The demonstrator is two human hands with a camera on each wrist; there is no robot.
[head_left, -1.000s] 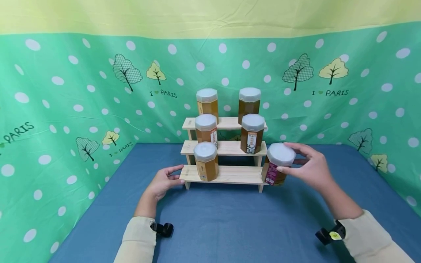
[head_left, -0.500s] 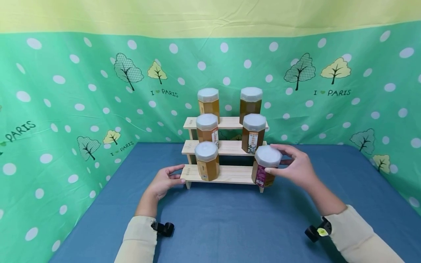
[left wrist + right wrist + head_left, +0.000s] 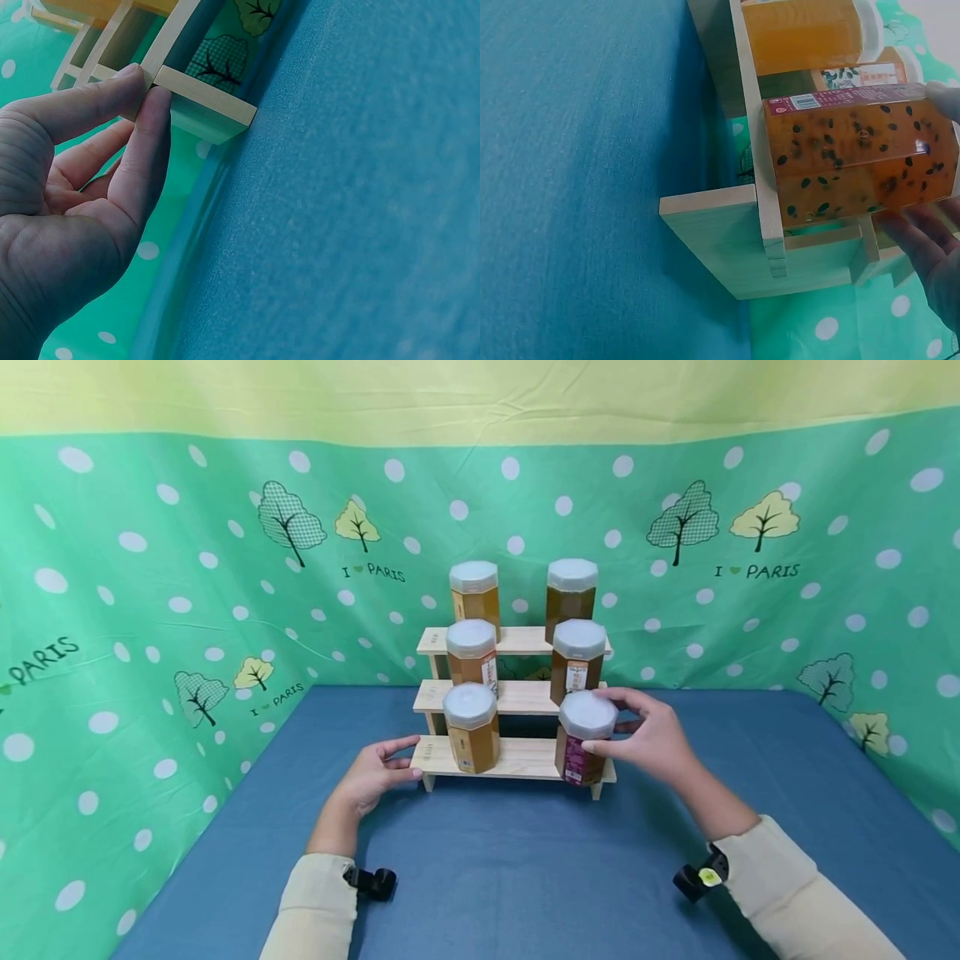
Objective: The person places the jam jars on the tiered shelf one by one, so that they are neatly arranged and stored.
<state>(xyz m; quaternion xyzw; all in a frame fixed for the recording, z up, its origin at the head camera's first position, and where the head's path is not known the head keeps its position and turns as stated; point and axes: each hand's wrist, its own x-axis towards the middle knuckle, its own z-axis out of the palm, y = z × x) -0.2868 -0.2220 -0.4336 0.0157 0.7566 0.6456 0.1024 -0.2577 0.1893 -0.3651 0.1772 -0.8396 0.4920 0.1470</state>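
Note:
My right hand (image 3: 647,739) grips a jar with a purple label (image 3: 583,750) near its white lid, at the right end of the lowest shelf. In the right wrist view this jar (image 3: 855,161) holds orange contents with dark seeds, its base right at the shelf board. My left hand (image 3: 375,777) pinches the left end of the three-step wooden rack (image 3: 532,758); the left wrist view shows thumb and fingertip on the board's corner (image 3: 154,71). An amber jar (image 3: 472,735) stands on the left of that same shelf.
On the middle shelf stand two jars, an amber one (image 3: 467,662) and a darker one (image 3: 579,664). Another pair, a light jar (image 3: 476,597) and a dark jar (image 3: 572,597), occupies the top. Blue cloth (image 3: 495,877) covers the table; a green printed curtain (image 3: 525,527) hangs behind.
My right hand has carried the purple-labelled jar leftward, from beyond the rack's right end to over the lowest shelf. The left hand has kept its place on the rack.

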